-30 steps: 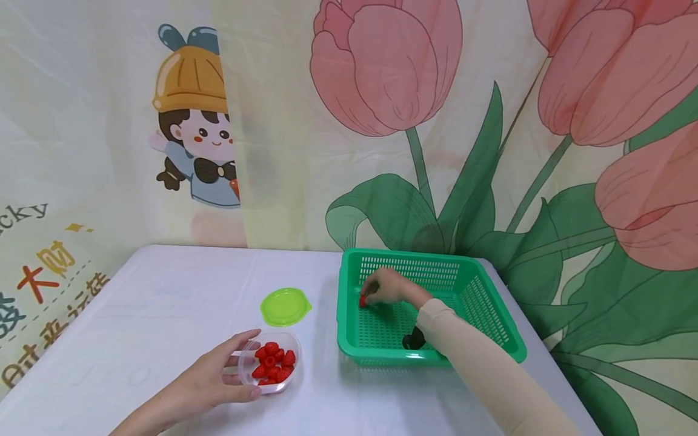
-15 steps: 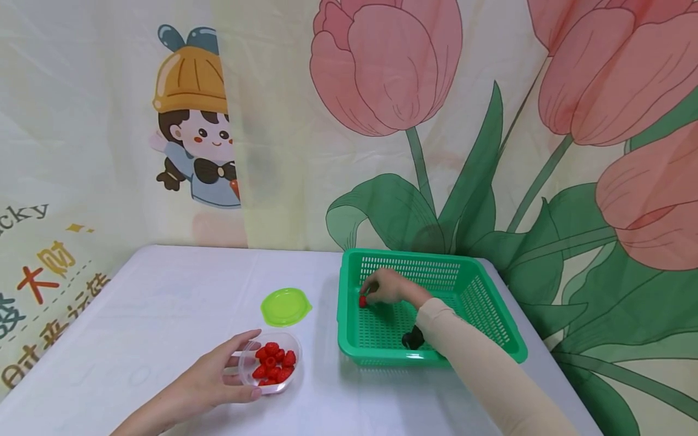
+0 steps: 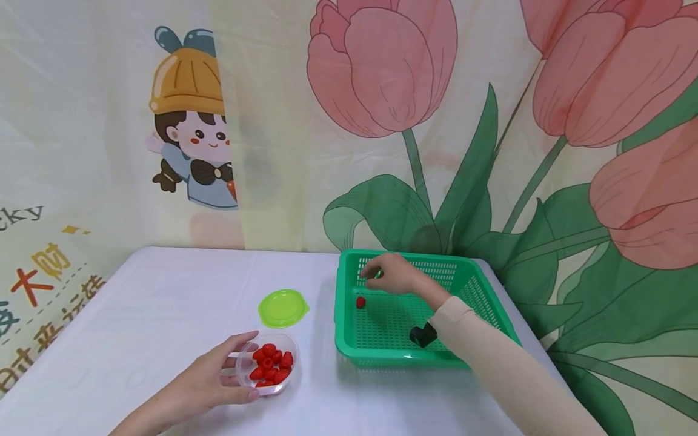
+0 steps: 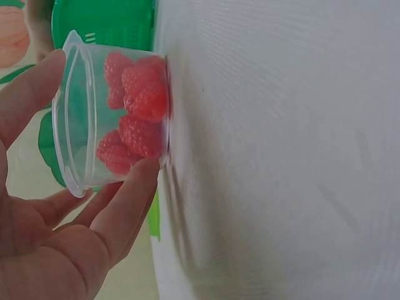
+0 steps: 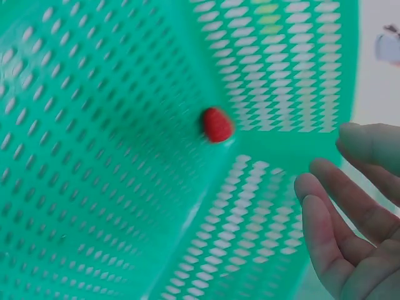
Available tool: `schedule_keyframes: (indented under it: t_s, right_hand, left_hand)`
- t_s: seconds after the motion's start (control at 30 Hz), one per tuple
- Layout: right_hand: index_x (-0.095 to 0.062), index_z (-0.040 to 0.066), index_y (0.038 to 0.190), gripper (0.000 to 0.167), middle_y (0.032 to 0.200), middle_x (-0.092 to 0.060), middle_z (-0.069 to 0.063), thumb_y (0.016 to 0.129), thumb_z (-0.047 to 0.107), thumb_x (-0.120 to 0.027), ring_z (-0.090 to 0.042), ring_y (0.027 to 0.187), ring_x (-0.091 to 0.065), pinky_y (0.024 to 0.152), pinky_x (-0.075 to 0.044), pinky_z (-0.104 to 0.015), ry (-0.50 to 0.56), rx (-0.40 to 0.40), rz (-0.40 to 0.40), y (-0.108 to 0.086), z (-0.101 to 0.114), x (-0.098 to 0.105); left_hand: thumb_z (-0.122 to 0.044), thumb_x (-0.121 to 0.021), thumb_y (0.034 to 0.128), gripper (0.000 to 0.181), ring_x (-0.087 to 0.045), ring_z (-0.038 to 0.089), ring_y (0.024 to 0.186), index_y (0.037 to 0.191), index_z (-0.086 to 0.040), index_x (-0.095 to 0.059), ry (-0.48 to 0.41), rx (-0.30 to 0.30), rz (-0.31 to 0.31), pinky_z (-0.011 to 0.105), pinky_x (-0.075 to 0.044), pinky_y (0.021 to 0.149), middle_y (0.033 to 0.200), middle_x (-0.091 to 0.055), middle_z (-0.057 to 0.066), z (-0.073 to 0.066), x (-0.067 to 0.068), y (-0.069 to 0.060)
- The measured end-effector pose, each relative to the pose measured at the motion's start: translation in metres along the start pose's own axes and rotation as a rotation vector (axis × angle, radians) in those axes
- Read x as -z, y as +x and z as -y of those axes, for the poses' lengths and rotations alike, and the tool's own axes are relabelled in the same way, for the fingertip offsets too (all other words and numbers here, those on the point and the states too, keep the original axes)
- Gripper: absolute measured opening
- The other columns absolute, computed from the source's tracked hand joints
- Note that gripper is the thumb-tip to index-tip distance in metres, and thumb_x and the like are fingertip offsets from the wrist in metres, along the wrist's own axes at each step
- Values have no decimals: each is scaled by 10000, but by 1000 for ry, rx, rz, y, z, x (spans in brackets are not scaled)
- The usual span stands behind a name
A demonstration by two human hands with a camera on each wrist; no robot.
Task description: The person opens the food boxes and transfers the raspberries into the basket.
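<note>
**Left hand [image 3: 204,375] gripping a clear cup [image 3: 269,390] of red raspberries [image 3: 268,363], right hand [image 3: 394,272] hovering over a green basket [image 3: 403,356]**

Nearest, on the left, the left hand is curling its thumb and fingers round the cup, which is standing upright on the white table [image 3: 163,321]. From above, the head view is showing the raspberries heaping together; the left wrist view is adding what that angle is hiding, the berries lying low behind the transparent wall and a fingertip touching it near the base.

To the right, the basket is sitting with a black object [image 3: 422,335] showing by the cuff of a cream sleeve [image 3: 491,357]. Left of the basket, a lime lid [image 3: 283,307] is lying flat; the left wrist view is catching only a green sliver of it past the cup.

Farther in, a lone raspberry [image 3: 361,302] is resting on the basket floor, and the right wrist view is placing it clearly in the far left corner. Above it, the right hand is bending its fingers loosely, slightly spread, well apart from the berry.

Farthest, a backdrop [image 3: 272,121] is hanging, displaying large pink tulips [image 3: 392,66].
</note>
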State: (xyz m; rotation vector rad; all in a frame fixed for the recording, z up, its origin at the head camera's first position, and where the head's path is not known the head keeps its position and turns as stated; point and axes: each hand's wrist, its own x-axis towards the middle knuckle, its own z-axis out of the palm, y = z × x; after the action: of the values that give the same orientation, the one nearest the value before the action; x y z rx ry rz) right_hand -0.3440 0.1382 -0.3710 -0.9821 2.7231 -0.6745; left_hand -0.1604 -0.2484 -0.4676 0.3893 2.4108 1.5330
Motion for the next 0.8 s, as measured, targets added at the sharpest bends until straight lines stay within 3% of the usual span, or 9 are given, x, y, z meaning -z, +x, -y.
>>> schedule_keyframes:
  t_s: [0.23,0.5,0.8]
  right_hand:
    - [-767,75,1236,242,1189,-775,-68,1002,124,-726,-199,980,-770,892,-609,-282,49,87,-47,-15,37,4]
    - [-766,68,1234,256,1176,-771,-75,980,81,-729,-154,913,-768,836,-602,-222,137,139,-51,-29,79,-10]
    - [-768,93,1228,257,1139,-762,-18,971,89,-764,-62,860,-739,813,-592,-181,175,159,-23,-32,104,-29]
  left_hand:
    - [-196,-913,850,1006,-622,422,1280,1638,-42,-307,1,9,4,351,-634,913,1554,-465,277,1,2,1]
    - [-190,-909,854,1003,-634,410,1266,1642,-56,-303,-16,20,-1,343,-637,904,1561,-451,282,3,0,1]
    - [-185,-914,849,1016,-636,426,1267,1644,-51,-296,-16,18,0,358,-638,905,1560,-452,293,3,1,1]
